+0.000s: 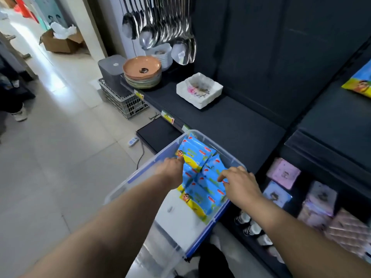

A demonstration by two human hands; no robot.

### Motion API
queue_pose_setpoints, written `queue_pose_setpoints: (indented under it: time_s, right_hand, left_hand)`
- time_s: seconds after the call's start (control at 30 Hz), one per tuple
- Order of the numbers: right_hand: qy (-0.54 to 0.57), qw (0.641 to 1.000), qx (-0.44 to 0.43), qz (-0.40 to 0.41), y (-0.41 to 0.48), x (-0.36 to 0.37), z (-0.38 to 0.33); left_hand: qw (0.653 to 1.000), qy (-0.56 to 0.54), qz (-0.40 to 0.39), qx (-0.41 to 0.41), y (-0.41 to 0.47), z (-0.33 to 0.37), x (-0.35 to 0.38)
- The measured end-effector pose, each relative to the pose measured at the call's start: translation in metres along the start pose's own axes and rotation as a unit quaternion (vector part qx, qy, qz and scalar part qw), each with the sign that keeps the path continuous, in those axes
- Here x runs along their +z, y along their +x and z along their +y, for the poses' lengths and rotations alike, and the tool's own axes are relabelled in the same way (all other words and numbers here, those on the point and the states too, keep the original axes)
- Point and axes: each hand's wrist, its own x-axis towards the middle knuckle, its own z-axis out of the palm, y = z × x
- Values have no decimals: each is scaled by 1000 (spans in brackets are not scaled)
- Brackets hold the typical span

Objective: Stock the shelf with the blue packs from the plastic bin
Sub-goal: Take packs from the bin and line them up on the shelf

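A clear plastic bin (210, 141) with blue trim sits in front of me, against the dark shelf (230, 121). Several blue packs (197, 155) with a cartoon figure lie inside it, in its far half. My left hand (172, 171) reaches into the bin with its fingertips on a pack at the left side. My right hand (241, 184) rests at the bin's right rim, fingers curled down onto the packs. Neither hand has lifted a pack. One more blue pack (359, 85) lies on a higher shelf at the far right.
On the shelf stand a white square dish (199, 90) and stacked orange bowls (142, 74); ladles (160, 27) hang above. Pink and blue packets (301, 189) fill the lower shelf at right. A grey crate (124, 101) and a cardboard box (60, 43) sit on the tiled floor at left.
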Motion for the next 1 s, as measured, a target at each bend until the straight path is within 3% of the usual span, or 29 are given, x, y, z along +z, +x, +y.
queue_pose_setpoints:
  time_s: [0.2, 0.43, 0.57, 0.73, 1.0]
  right_hand:
    - [11, 999, -29, -28, 45, 6, 18]
    - [34, 997, -66, -19, 92, 9, 42]
    - [40, 996, -82, 0, 105, 10, 46]
    - [57, 993, -96, -42, 125, 9, 32]
    - [3, 993, -88, -83, 160, 19, -9]
  left_hand:
    - [999, 35, 7, 18, 58, 22, -1]
    - [966, 242, 41, 78, 122, 35, 6]
    - [949, 294, 69, 88, 126, 37, 4]
    - [964, 247, 64, 78, 106, 13, -1]
    - [991, 88, 81, -60, 52, -29, -1]
